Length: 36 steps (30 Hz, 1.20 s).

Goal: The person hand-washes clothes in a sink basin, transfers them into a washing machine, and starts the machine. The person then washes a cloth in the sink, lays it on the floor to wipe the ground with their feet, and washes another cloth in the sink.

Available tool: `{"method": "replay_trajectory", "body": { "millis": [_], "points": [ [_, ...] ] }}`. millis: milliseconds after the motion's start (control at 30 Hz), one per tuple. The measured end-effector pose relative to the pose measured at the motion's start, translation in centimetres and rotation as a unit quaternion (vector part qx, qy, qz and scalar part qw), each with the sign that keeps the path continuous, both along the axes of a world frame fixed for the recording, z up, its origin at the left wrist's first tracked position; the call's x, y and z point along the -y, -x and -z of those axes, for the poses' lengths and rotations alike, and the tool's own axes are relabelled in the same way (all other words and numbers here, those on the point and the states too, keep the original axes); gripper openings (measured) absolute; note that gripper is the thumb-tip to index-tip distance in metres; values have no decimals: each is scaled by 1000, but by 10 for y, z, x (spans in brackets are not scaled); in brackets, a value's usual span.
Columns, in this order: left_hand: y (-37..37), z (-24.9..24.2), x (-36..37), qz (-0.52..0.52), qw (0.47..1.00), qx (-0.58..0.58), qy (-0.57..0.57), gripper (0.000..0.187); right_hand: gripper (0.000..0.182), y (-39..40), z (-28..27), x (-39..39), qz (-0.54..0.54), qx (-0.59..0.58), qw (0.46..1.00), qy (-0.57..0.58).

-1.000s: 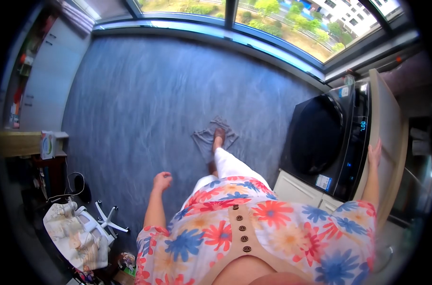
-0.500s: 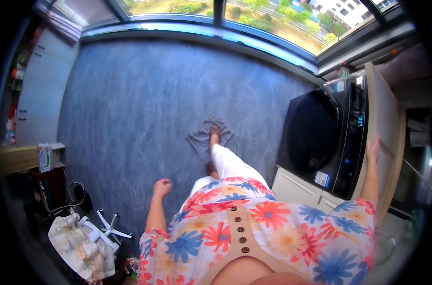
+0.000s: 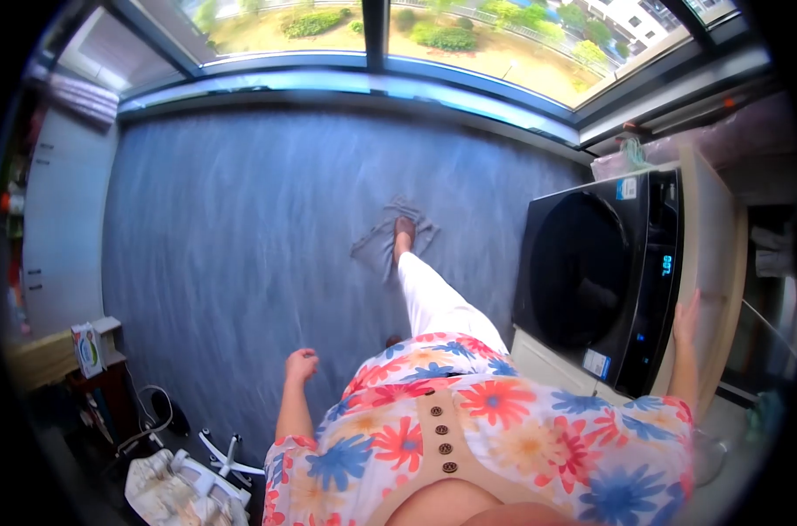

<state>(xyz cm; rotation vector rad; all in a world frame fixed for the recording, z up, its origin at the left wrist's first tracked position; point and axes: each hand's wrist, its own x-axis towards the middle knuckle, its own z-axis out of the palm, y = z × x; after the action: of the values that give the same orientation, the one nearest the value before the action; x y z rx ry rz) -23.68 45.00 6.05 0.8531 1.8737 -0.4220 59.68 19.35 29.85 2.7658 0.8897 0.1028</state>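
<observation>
In the head view, a grey cloth (image 3: 381, 243) is spread on the floor (image 3: 232, 228) under a brown shoe (image 3: 404, 229), ahead and to the right of the left hand (image 3: 302, 365), which is curled loosely. The right hand (image 3: 686, 321), flattened, is rested against a panel (image 3: 712, 219), well apart from the cloth.

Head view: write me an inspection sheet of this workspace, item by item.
Surface: streaked grey-blue floor.
Job's things: wrinkled grey cloth on the floor, a brown shoe on it.
Clutter: small carton at image left; fabric-draped chair at lower left.
Grips: left-hand grip loosely curled, nothing seen in it; right-hand grip open against the wooden panel.
Cables: pale cable looped near the chair.
Surroundings: window ahead; black appliance with lit display on the right.
</observation>
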Motion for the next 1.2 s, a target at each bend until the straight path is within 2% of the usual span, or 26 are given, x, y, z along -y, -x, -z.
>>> {"method": "replay_trajectory", "body": {
  "millis": [67,200,333,433,533,567,633,667,733,833,900,967,1033,1133,1200],
  "points": [
    [3,-2,-43,0,999,1,34,29,64,24,-24,-33,46,19,997,60],
    [-41,2,-150,34,997,-2,63,29,63,29,-30,-62,151,39,972,173],
    [-69,27,-254,13,998,65,7,30,59,27,-43,-114,284,-2,929,239],
    [-99,8,-325,39,996,77,-16,30,53,61,-70,-200,395,-72,876,266],
    [-102,6,-373,85,994,70,-1,30,47,45,-46,-185,411,-22,881,232],
    [-101,6,-392,98,993,67,7,30,47,57,-34,-188,378,-12,902,207],
    [-98,9,-420,144,987,65,13,29,47,93,-13,-187,313,9,937,158],
    [-94,14,-436,177,982,64,13,28,45,139,-25,-235,353,-28,923,150],
    [-90,20,-476,233,970,67,4,28,37,189,-8,-242,381,-104,915,78],
    [-90,24,-544,271,958,86,-19,29,27,274,25,-231,360,-154,919,49],
    [-86,28,-586,261,958,107,-48,29,21,331,53,-218,439,-188,878,36],
    [-81,26,-616,269,955,109,-61,30,12,385,88,-184,434,-223,872,45],
    [-84,18,-634,288,951,99,-59,30,14,439,87,-181,479,-315,819,21],
    [-77,52,-638,338,934,110,-41,29,11,511,80,-172,532,-332,778,31],
    [-79,61,-629,350,928,122,-23,29,8,533,53,-196,592,-356,723,28]
  ]
}}
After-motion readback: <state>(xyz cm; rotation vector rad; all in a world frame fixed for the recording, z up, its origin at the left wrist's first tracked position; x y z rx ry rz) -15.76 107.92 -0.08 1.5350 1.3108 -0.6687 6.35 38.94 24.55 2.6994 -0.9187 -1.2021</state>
